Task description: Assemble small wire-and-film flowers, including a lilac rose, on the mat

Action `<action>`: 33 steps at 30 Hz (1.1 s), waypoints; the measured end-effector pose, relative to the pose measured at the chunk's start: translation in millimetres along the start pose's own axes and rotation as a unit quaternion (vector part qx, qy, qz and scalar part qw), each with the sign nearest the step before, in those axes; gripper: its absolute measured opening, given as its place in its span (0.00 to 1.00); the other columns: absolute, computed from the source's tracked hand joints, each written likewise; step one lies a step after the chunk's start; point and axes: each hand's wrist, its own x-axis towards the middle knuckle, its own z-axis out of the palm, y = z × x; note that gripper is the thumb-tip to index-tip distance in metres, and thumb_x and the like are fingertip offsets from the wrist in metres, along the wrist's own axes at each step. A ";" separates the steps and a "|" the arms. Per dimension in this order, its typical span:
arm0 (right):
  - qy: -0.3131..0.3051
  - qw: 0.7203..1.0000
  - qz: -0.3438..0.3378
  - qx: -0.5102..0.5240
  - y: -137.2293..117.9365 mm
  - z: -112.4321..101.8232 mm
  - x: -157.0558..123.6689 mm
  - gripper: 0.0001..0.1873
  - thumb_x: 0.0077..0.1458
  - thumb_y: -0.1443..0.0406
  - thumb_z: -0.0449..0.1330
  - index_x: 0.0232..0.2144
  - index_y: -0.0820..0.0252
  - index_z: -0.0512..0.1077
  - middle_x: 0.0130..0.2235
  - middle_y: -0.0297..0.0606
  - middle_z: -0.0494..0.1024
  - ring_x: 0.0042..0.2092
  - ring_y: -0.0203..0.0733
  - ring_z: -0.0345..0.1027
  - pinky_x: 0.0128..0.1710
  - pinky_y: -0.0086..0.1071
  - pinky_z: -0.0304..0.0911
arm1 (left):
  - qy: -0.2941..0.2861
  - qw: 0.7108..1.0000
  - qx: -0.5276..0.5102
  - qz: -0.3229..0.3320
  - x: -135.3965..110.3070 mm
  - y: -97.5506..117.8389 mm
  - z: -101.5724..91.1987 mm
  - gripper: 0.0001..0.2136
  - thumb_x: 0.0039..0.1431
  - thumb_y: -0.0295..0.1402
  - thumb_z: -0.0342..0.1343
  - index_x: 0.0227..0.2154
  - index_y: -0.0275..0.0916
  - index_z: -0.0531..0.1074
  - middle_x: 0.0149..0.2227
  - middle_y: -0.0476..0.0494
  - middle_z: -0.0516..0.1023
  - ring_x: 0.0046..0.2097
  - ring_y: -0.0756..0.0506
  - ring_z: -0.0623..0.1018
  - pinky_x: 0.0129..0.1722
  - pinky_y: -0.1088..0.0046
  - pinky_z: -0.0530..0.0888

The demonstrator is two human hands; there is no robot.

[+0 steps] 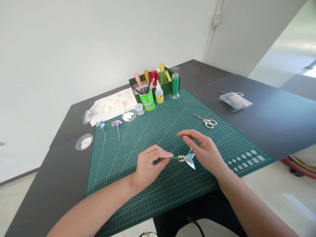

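My left hand [148, 164] is closed in a pinch on the green-wrapped stem [172, 158] of a small craft flower, held just above the green cutting mat [148, 138]. At the stem's right end sit pale blue translucent petals [190, 161]. My right hand [203, 149] is at the petal end, thumb and lower fingers touching the petals while the index finger stretches out to the left above them.
White-handled scissors [206, 121] lie on the mat behind my right hand. At the back stand a green cup of tools [147, 99], a glue bottle [159, 93], a green box of thread spools [160, 79], two finished small flowers [108, 125], small dishes [84, 142], paper sheets [113, 105]. A clear case [235, 100] lies right.
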 end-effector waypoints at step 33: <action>-0.191 0.976 0.061 0.087 -6.7 1.2 -5.6 0.12 0.67 0.57 0.56 0.42 0.57 0.76 0.21 0.24 0.53 0.22 0.33 0.45 0.22 0.30 0.42 | 0.014 0.949 -0.142 -0.282 2.7 -5.2 3.6 0.10 0.67 0.39 0.58 0.38 0.37 0.77 0.31 0.48 0.77 0.25 0.54 0.65 0.24 0.77 0.63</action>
